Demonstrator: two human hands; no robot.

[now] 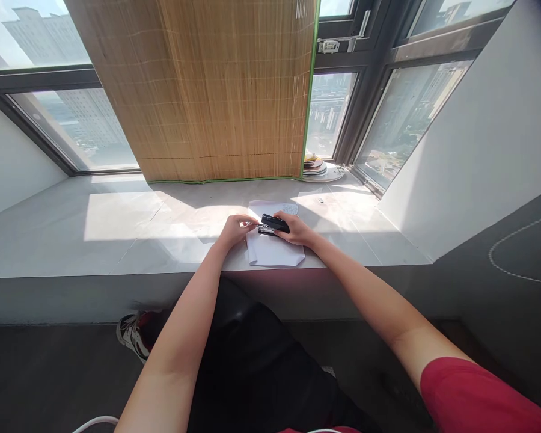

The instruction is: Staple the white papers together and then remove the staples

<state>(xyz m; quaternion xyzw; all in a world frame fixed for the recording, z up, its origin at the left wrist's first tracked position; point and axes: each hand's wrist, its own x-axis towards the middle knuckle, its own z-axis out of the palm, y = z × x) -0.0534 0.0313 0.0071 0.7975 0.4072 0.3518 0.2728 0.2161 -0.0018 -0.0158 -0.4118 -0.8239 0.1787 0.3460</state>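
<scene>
Between the fingers of both hands, a black stapler (274, 223) sits over white paper (276, 251) on the windowsill (117, 252). The right hand (294, 228) clasps its right end; the left hand (238, 231) is at its metal end, but whether those fingers pinch it I cannot tell. It should be light, stiff and smooth, best held by the body. Beyond the fingers, stacked plates (314, 168) and a bamboo blind (220, 90) seem out of the way.

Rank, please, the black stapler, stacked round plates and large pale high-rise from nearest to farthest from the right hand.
1. Black stapler, in the right hand.
2. Stacked round plates, farther back, rightward.
3. Large pale high-rise, outside, upper left.
</scene>
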